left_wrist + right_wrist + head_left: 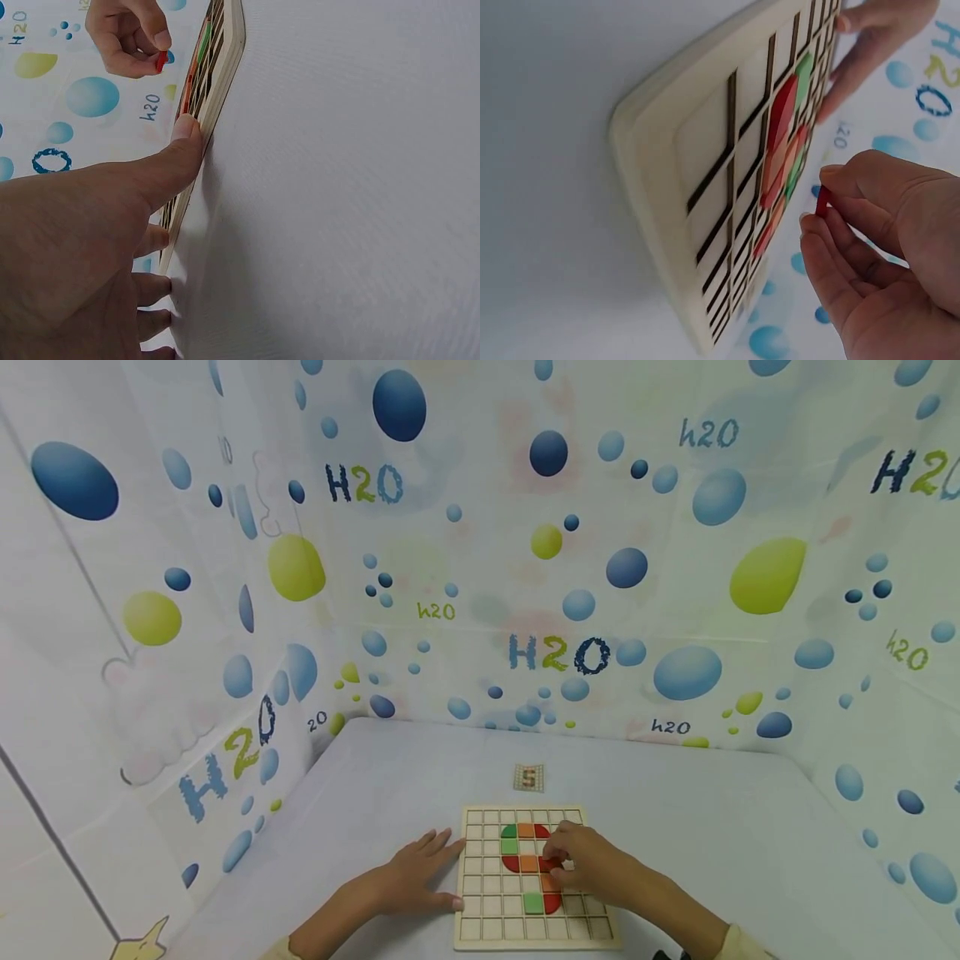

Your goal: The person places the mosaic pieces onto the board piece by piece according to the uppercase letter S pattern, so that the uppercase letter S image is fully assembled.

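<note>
A wooden grid board [491, 929] lies flat before me. Green, orange and red tiles in its cells form an S-like figure: among them a rounded green tile [509, 832], an orange square [528, 863] and a light green square [533, 903]. My left hand [412, 874] rests at the board's left edge with fingers spread, the thumb touching the frame in the left wrist view. Above the board's right half, my right hand [592, 862] pinches a small red tile [823, 201] between thumb and fingertips. In the right wrist view that tile is held edge-on, clear of the board.
Behind the board, a small patterned card [528, 777] with an S-like figure lies on the white tabletop [420, 760]. A white curtain [480, 560] with blue and green drops and H2O lettering encloses the table at the back and sides.
</note>
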`<state>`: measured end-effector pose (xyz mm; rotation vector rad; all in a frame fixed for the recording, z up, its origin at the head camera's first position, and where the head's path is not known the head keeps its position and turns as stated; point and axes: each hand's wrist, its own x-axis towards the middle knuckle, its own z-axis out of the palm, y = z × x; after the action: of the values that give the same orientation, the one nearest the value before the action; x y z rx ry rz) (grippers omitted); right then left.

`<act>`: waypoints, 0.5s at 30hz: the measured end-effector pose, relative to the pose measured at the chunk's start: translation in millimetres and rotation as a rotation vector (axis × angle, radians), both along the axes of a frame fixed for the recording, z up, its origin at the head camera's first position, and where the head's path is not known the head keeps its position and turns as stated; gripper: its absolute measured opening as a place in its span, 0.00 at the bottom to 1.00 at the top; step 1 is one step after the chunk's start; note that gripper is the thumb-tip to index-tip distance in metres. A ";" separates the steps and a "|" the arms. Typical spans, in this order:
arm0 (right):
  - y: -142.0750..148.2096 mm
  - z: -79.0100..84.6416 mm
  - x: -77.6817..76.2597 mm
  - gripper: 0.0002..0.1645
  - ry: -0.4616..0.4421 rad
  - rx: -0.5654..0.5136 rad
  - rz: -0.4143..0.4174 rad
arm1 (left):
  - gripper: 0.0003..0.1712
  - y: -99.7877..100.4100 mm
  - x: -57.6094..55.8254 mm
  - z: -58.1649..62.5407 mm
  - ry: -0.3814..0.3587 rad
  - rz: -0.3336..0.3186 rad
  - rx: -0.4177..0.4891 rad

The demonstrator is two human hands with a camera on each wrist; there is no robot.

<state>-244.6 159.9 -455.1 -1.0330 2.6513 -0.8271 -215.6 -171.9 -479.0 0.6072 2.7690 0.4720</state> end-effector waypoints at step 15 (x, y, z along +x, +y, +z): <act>-54.4 -9.7 20.6 0.06 0.043 0.128 0.089 | 0.55 -2.4 -1.0 -2.3 0.002 0.001 -0.002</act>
<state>-224.0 105.5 -464.9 -1.1386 2.6316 -0.6150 -216.6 -174.3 -481.3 0.6055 2.7717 0.4690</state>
